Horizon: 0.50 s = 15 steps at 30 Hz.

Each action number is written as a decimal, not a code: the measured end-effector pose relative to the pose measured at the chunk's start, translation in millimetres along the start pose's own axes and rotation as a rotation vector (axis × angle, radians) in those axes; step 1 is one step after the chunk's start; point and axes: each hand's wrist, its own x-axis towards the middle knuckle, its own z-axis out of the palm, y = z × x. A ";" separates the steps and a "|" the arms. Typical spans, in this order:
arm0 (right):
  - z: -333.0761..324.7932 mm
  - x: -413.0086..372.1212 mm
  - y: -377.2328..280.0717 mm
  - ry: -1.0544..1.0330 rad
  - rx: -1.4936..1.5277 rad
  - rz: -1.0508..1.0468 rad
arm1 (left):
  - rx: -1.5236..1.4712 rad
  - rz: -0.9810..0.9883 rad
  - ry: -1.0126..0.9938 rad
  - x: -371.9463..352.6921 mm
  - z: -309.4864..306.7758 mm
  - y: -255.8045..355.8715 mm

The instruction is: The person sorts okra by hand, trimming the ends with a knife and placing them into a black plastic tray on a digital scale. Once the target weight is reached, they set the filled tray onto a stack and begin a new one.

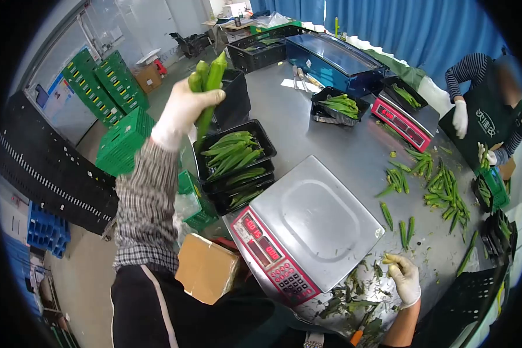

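Note:
Several green okra pods (213,78) stand up out of my left hand (182,110), which is gloved in white and closed around them. The hand is raised above a stack of black trays with okra (235,152) at the table's left edge. Just right of the trays sits a digital scale (316,214), its steel plate bare apart from small bits and its red digits lit. My gloved right hand (405,281) hovers by the scale's near right corner, fingers loosely curled and apart, fingertips stained. Dark green scraps (354,296) lie beside it, near an orange-handled tool (357,336).
Loose okra (446,194) is spread over the steel table's right side. A co-worker (484,110) in a dark apron stands there, behind a second scale (401,124). Green crates (122,142) and a cardboard box (207,268) are at left. A blue bin (333,61) stands at the back.

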 end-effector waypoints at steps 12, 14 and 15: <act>19.4 -51.7 2.0 0.266 -0.087 0.225 | 1.076 -0.315 -0.052 150.9 6.8 -111.2; 24.5 -56.3 1.2 0.290 -0.070 0.250 | 1.062 -0.381 -0.090 155.7 8.8 -127.9; 26.6 -58.1 3.9 0.298 -0.061 0.247 | 1.042 -0.381 -0.101 157.3 9.8 -134.5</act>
